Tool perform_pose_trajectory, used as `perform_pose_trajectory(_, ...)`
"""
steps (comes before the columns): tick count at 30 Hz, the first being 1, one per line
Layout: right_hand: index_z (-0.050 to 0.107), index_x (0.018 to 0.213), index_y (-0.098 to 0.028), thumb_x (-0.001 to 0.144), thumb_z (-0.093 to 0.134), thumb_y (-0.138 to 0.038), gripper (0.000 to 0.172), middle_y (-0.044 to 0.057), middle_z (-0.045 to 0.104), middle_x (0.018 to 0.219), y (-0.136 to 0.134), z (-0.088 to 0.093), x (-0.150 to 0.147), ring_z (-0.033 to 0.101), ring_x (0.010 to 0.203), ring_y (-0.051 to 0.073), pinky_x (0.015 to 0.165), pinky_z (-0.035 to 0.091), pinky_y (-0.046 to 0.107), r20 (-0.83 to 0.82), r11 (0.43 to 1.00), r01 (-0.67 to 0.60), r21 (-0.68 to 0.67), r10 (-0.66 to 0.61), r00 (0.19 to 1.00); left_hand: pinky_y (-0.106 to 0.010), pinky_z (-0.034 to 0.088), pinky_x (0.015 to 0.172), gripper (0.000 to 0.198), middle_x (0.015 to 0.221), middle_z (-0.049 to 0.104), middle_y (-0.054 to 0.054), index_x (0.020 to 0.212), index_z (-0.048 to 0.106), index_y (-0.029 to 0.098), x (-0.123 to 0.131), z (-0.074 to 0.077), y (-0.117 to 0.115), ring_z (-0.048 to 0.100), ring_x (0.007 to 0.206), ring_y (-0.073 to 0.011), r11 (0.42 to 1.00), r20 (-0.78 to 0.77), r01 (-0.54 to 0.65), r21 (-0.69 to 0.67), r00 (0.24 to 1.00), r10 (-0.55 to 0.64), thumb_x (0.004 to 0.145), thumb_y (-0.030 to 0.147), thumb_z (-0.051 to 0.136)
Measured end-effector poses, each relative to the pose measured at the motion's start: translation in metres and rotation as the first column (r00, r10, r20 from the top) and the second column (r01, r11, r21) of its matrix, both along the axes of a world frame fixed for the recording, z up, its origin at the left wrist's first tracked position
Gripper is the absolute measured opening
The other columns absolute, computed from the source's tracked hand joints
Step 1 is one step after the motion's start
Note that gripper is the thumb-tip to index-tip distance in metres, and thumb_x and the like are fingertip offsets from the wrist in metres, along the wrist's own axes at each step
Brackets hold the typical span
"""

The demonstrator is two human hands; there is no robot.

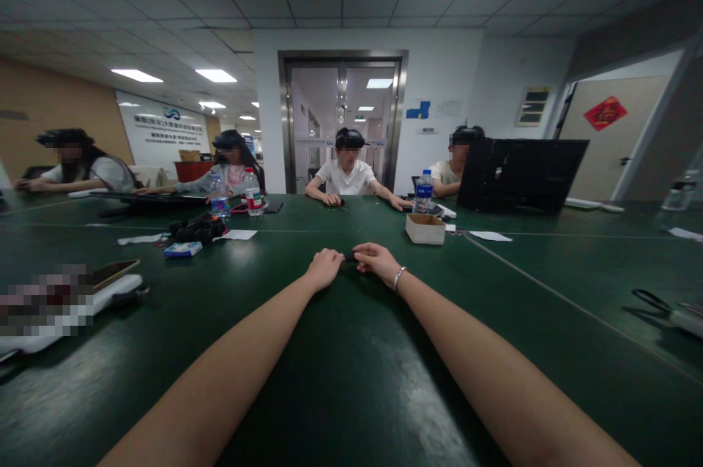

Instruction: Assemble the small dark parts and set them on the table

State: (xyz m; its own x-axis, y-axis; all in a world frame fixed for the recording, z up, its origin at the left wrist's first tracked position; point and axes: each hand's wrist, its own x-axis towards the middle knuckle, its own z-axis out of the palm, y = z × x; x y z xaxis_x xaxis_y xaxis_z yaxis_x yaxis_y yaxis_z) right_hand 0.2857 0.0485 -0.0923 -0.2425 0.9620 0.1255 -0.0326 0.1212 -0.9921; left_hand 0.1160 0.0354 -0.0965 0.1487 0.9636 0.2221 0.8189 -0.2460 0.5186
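Observation:
Both my arms reach forward over the dark green table. A small black object, too small to name, lies between my two hands. My right hand, with a silver bracelet at the wrist, pinches its right end between thumb and fingers. On the other side, my left hand is closed with its fingers curled down at the object's left end. What those fingers grip is hidden.
Ahead stands an open cardboard box near a water bottle. Left are a blue-and-white packet, a black bundle and two bottles. A black monitor stands right. Several people in headsets sit opposite.

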Motion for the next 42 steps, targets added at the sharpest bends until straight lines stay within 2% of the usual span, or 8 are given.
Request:
perform_pose_trajectory(7, 0.059, 0.083, -0.013, 0.071, 0.062, -0.006, 0.014, -0.002, 0.060, 0.059, -0.001, 0.000, -0.001, 0.056, 0.045, 0.006, 0.043, 0.046, 0.016, -0.004, 1.000, 0.001, 0.005, -0.001, 1.000, -0.030, 0.037, 0.088, 0.033, 0.108, 0.055, -0.007, 0.100, 0.057, 0.020, 0.000, -0.004, 0.003, 0.049, 0.101, -0.0200, 0.999, 0.002, -0.003, 0.052, 1.000, 0.003, 0.083, 0.038, 0.035)
perform_pose_trajectory(13, 0.059, 0.085, -0.013, 0.072, 0.062, -0.007, 0.014, -0.001, 0.060, 0.059, -0.001, 0.001, -0.001, 0.056, 0.045, 0.006, 0.043, 0.046, 0.016, 0.014, 1.000, -0.001, 0.004, 0.001, 1.000, -0.030, 0.039, 0.077, 0.056, 0.083, 0.061, -0.007, 0.070, 0.060, 0.019, -0.001, 0.000, -0.001, 0.056, 0.083, -0.0200, 0.999, 0.024, 0.010, 0.032, 1.000, -0.011, 0.087, 0.046, 0.015)
perform_pose_trajectory(18, 0.059, 0.086, -0.013, 0.072, 0.062, -0.008, 0.015, -0.001, 0.061, 0.062, 0.001, 0.000, 0.000, 0.057, 0.045, 0.006, 0.043, 0.047, 0.015, 0.011, 1.000, -0.008, 0.005, 0.008, 1.000, -0.027, 0.040, 0.070, 0.044, 0.090, 0.063, -0.006, 0.085, 0.059, 0.020, 0.000, 0.003, -0.004, 0.056, 0.083, -0.0186, 0.999, 0.078, -0.024, 0.037, 0.997, 0.021, 0.084, 0.050, 0.027)
perform_pose_trajectory(23, 0.060, 0.083, -0.013, 0.071, 0.065, -0.011, 0.014, -0.001, 0.061, 0.059, 0.001, -0.001, 0.001, 0.056, 0.045, 0.006, 0.043, 0.047, 0.015, 0.008, 1.000, -0.022, 0.010, 0.022, 1.000, -0.028, 0.039, 0.069, 0.059, 0.076, 0.063, -0.007, 0.068, 0.060, 0.018, 0.001, 0.006, -0.008, 0.057, 0.073, -0.0193, 0.999, 0.062, -0.004, -0.032, 0.998, 0.006, 0.085, 0.052, 0.015)
perform_pose_trajectory(27, 0.060, 0.083, -0.013, 0.071, 0.064, -0.009, 0.013, -0.001, 0.061, 0.060, 0.001, -0.001, 0.001, 0.058, 0.047, 0.007, 0.043, 0.048, 0.016, -0.031, 1.000, -0.024, 0.005, 0.024, 0.999, -0.026, 0.039, 0.065, 0.052, 0.083, 0.064, -0.005, 0.080, 0.060, 0.019, 0.001, 0.008, -0.010, 0.056, 0.077, -0.0190, 1.000, 0.095, -0.011, -0.021, 0.995, 0.013, 0.082, 0.056, 0.023)
perform_pose_trajectory(32, 0.061, 0.086, -0.012, 0.072, 0.062, -0.007, 0.015, 0.000, 0.061, 0.058, 0.001, -0.001, 0.001, 0.059, 0.049, 0.008, 0.046, 0.049, 0.016, -0.004, 1.000, -0.030, 0.003, 0.030, 1.000, -0.027, 0.038, 0.066, 0.055, 0.079, 0.063, -0.007, 0.072, 0.060, 0.018, 0.000, 0.008, -0.009, 0.056, 0.075, -0.0192, 0.998, 0.079, 0.011, -0.061, 0.997, -0.006, 0.085, 0.051, 0.018)
perform_pose_trajectory(37, 0.061, 0.088, -0.012, 0.073, 0.060, -0.006, 0.016, 0.000, 0.061, 0.057, -0.001, 0.001, 0.001, 0.059, 0.049, 0.007, 0.048, 0.049, 0.016, -0.030, 0.999, -0.040, -0.016, 0.039, 0.999, -0.026, 0.039, 0.068, 0.051, 0.083, 0.064, -0.005, 0.082, 0.060, 0.019, -0.002, 0.001, -0.001, 0.056, 0.077, -0.0186, 1.000, 0.130, 0.015, -0.012, 0.991, -0.013, 0.081, 0.057, 0.026)
perform_pose_trajectory(42, 0.060, 0.086, -0.011, 0.073, 0.058, -0.004, 0.015, 0.000, 0.061, 0.056, 0.000, 0.001, 0.001, 0.059, 0.049, 0.008, 0.047, 0.049, 0.016, -0.016, 0.999, -0.040, -0.020, 0.040, 0.999, -0.028, 0.039, 0.069, 0.062, 0.076, 0.063, -0.006, 0.070, 0.061, 0.018, -0.002, -0.001, 0.001, 0.056, 0.074, -0.0191, 0.999, 0.095, 0.032, -0.031, 0.995, -0.029, 0.083, 0.056, 0.014)
